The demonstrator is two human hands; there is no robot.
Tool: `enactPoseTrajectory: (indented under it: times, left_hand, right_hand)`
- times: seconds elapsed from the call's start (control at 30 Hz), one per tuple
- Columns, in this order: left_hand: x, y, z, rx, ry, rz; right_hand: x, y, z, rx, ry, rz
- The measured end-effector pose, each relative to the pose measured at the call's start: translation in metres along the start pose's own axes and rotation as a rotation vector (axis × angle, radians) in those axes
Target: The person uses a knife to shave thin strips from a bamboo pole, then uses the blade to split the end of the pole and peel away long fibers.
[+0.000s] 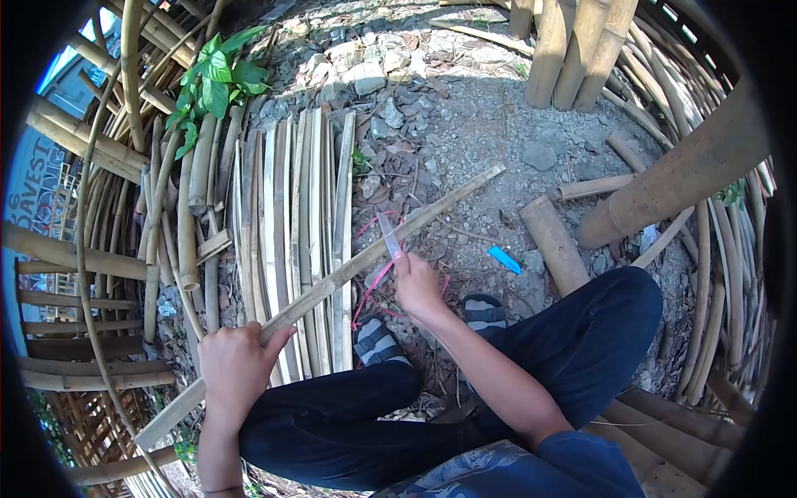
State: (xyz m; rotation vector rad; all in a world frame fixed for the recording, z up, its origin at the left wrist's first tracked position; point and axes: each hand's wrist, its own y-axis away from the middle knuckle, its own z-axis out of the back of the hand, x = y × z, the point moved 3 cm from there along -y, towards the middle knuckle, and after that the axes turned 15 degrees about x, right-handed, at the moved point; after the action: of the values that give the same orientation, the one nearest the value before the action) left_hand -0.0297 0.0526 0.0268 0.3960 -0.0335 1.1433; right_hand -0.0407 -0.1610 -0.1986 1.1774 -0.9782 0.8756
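Note:
A long bamboo strip [357, 264] runs diagonally from the lower left to the upper right, above my legs. My left hand [237, 365] is wrapped round its lower part. My right hand [418, 286] is closed on the handle of a knife [388, 235], whose blade points up and crosses the strip. Pink string [370, 290] hangs or lies by the knife and near the sandals. Beneath the held strip, several split bamboo strips [318, 191] lie side by side on the ground.
Bamboo poles stand at the upper right [573, 54] and right [681, 170]. A cut bamboo piece [554, 245] and a blue object [504, 260] lie on the stony ground. A leafy plant [214, 79] and stacked bamboo [199, 166] are at the left. Sandalled feet [380, 342] are below.

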Motion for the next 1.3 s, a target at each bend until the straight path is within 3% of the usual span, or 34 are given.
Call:
enactPoseTrajectory:
  times: [0.2,0.33,0.37,0.43,0.47,0.57,0.63,0.73,0.77,0.93,1.0,1.2,1.3]
  left_hand:
    - [0.002,-0.002,-0.001,0.017,0.011,0.002]
    - [0.003,0.002,-0.001,0.060,0.049,0.019]
    - [0.005,0.002,-0.003,0.082,0.065,0.015]
    - [0.007,-0.002,-0.005,0.099,0.088,-0.001]
    - [0.009,-0.002,-0.007,0.131,0.122,-0.003]
    - [0.009,-0.005,-0.011,0.147,0.192,-0.067]
    - [0.009,-0.006,-0.013,0.148,0.237,-0.109]
    - [0.003,-0.005,-0.010,0.130,0.183,-0.132]
    - [0.004,-0.003,-0.011,0.135,0.193,-0.122]
    - [-0.005,-0.002,-0.006,0.087,0.126,-0.042]
    - [-0.008,-0.002,-0.003,-0.056,0.047,-0.049]
    - [-0.010,-0.004,-0.001,-0.077,0.078,-0.040]
    - [-0.009,-0.007,-0.002,-0.057,0.073,-0.037]
  right_hand:
    - [0.061,0.060,-0.061,0.341,0.004,0.175]
    - [0.027,0.017,-0.023,0.068,-0.207,0.055]
    - [0.002,-0.005,-0.005,-0.071,-0.176,0.094]
    - [-0.017,-0.022,0.042,-0.192,-0.033,-0.090]
    - [-0.036,-0.033,0.057,-0.264,-0.003,-0.037]
    - [-0.070,-0.048,0.086,-0.314,0.036,-0.077]
    - [-0.118,-0.072,0.101,-0.306,-0.144,-0.189]
    - [-0.132,-0.090,0.127,-0.366,-0.262,-0.115]
    - [-0.133,-0.095,0.136,-0.435,-0.068,-0.095]
    - [-0.111,-0.104,0.150,-0.373,0.095,-0.196]
    - [-0.113,-0.111,0.146,-0.390,0.179,-0.174]
    - [-0.120,-0.117,0.133,-0.343,-0.087,-0.127]
    - [-0.106,-0.115,0.113,-0.223,-0.013,-0.076]
